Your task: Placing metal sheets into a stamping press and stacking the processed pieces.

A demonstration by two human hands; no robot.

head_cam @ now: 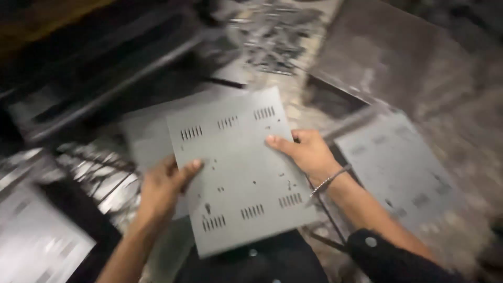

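Note:
Both my hands hold a flat grey metal sheet point(238, 170) with rows of slotted vents and small punched holes. My left hand point(162, 191) grips its left edge, thumb lying on top. On the right edge is my right hand point(306, 152), thumb pressed on the sheet's face and a thin bracelet on the wrist. The sheet is tilted and held above another grey sheet point(144, 136) that peeks out behind its upper left.
A similar slotted grey sheet point(398, 167) lies to the right. Metal scrap pieces point(272, 36) are scattered at the top. A dark machine frame point(105, 73) fills the upper left, and shiny metal strips point(94, 173) lie at the left. A large dark plate point(387, 52) is at the upper right.

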